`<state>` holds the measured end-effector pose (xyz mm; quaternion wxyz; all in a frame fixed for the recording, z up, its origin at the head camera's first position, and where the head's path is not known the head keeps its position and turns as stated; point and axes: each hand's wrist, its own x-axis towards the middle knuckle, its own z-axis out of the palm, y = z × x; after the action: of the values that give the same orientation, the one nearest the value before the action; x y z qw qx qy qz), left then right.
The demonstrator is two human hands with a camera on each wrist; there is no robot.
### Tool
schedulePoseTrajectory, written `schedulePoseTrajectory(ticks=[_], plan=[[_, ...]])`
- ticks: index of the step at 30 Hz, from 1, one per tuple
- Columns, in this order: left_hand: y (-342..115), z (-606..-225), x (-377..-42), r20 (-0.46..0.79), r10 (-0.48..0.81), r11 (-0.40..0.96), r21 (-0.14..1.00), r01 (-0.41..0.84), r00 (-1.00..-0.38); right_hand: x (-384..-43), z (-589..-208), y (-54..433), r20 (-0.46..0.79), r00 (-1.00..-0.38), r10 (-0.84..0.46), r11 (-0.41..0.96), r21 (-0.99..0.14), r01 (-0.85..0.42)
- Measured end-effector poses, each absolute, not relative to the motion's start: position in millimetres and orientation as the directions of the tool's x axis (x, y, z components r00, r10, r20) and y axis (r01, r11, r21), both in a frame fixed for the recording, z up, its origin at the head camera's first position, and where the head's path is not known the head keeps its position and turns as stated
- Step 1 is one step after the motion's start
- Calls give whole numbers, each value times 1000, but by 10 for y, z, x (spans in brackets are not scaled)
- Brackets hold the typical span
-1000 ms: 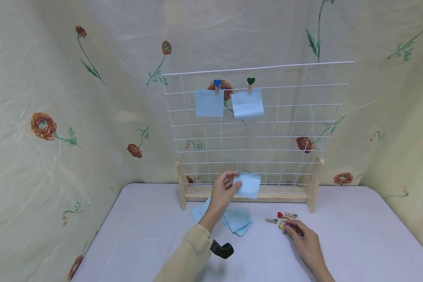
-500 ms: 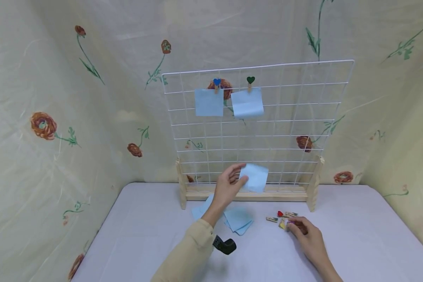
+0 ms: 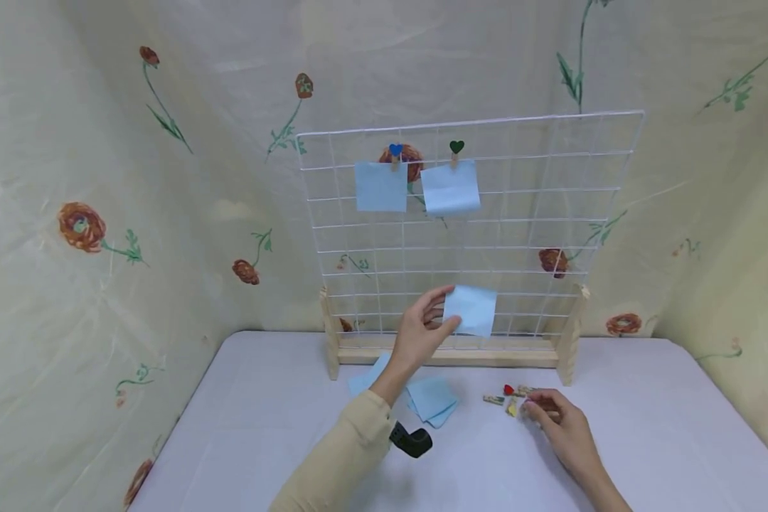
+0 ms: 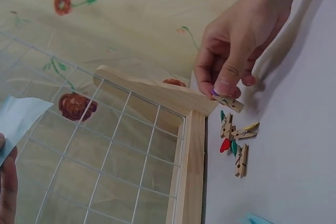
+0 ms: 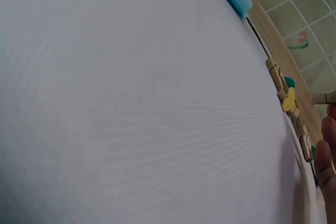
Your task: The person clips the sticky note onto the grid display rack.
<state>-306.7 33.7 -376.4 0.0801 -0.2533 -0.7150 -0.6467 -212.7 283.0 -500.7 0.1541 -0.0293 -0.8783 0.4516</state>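
Observation:
My left hand (image 3: 419, 331) pinches a light blue paper note (image 3: 475, 311) by its left edge, in front of the lower part of the wire grid. At the right, my right hand (image 3: 566, 430) holds a small wooden clothespin (image 4: 229, 102) between thumb and fingers, just above the table; a bit of purple shows at the thumb. Several more clothespins (image 4: 241, 160) with coloured hearts lie beside that hand, a yellow heart (image 5: 289, 99) among them. Two blue notes hang high on the grid, the left note (image 3: 381, 188) under a blue heart clothespin, the right note (image 3: 451, 190) under a green one.
The white grid stands in a wooden frame (image 3: 499, 357) at the back of the white table (image 3: 262, 427). Loose blue notes (image 3: 432, 398) lie in front of it, partly behind my left forearm. A black wrist mount (image 3: 412, 441) juts from the left sleeve. Flowered cloth (image 3: 166, 284) surrounds the table.
My left hand has moved up and to the right with the blue note. The right hand, with the clothespin, has drawn slightly right, away from the other clothespins.

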Motion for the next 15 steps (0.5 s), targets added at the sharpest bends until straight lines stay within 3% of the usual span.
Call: schedulePoseTrajectory(ticks=[7,15], plan=[[378,-3685,-3050,448,279,31,880,474,-849,-2177,-4800,2888,420,-902,97,637,-723,-268],[428,-3452,-3013,466,289,10,872,489,-837,-2285,-4388,2981,536,-842,61,697,-626,-349]])
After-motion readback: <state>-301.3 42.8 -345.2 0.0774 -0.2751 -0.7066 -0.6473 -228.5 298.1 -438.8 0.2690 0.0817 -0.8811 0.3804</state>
